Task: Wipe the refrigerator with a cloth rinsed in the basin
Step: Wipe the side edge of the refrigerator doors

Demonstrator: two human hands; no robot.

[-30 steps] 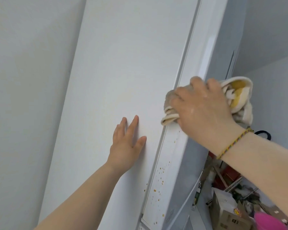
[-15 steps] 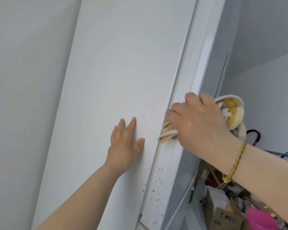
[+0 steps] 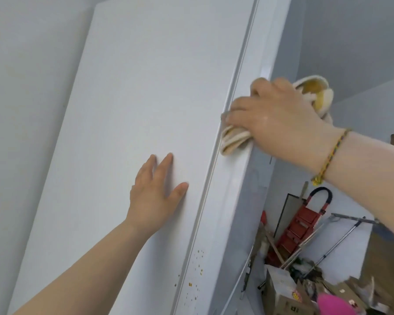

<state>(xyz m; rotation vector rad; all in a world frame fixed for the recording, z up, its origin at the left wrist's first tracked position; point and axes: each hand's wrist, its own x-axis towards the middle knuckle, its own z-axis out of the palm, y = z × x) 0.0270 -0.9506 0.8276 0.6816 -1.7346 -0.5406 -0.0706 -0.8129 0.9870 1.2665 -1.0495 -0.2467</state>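
The cloth (image 3: 231, 138), cream with a yellow patch, sits bunched against the narrow front edge of the fridge (image 3: 134, 110), high up and just beside the seam that runs down it. The right grip (image 3: 275, 119) has its fingers curled over the wad and presses it to the white surface, probably so the folded bulk makes a firm wiping pad. The left grip (image 3: 156, 198) lies flat and empty on the broad side panel with its fingers straight, apparently bracing the body for the high reach. Yellow-brown spots (image 3: 200, 266) speckle the edge well below the cloth; I judge they are not yet wiped. A braided bracelet (image 3: 328, 160) circles the right wrist. Behind, to the right, stand a red ladder (image 3: 298, 223), metal poles (image 3: 341, 239), a box (image 3: 280, 289) and something pink (image 3: 334, 303). The basin is not in view. The fridge shows no brand. The box bears a sticker and dark print, too blurred to read.
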